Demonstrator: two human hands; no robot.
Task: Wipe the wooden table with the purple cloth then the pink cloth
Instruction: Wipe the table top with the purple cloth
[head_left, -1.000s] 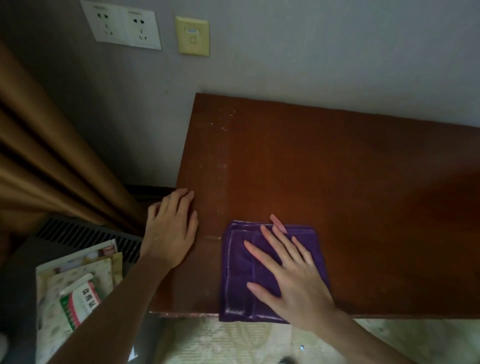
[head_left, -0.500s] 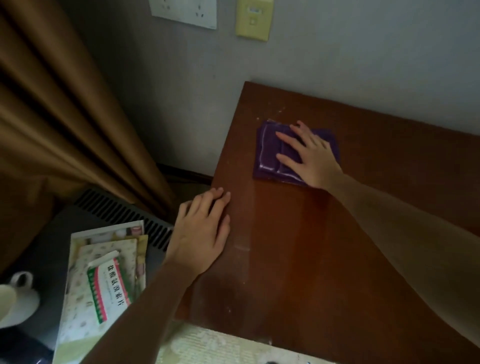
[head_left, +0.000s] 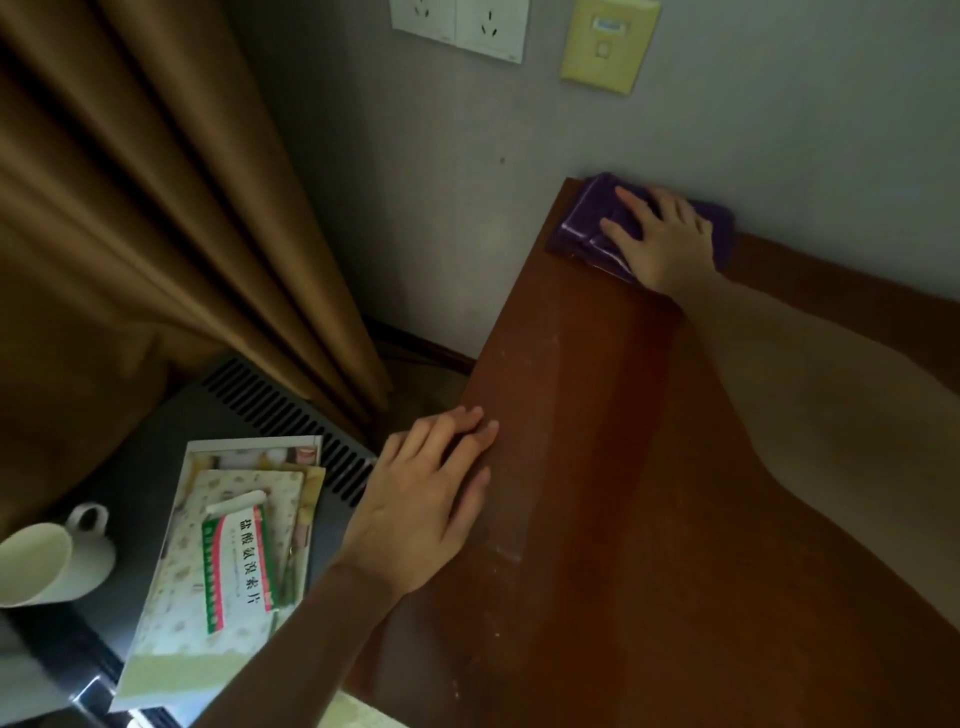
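item: purple cloth (head_left: 576, 228), folded, at the far left corner of the wooden table (head_left: 649, 467), its far edge against the wall at my 1 o'clock; my right hand (head_left: 662, 241) lies flat on it, fingers straight and pressing, gripping nothing. item: my left hand (head_left: 423, 506), fingers straight and together, resting flat on the table's left edge at 11 o'clock. at 9 o'clock, off the table: medicine box (head_left: 236, 561) on booklets, white mug (head_left: 49, 561).

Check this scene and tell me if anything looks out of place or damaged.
Nothing is spilled or broken. Pale scuffs and specks mark the wooden table along its left edge, near the left hand. The right hand presses the folded purple cloth into the far corner. No pink cloth is in view.
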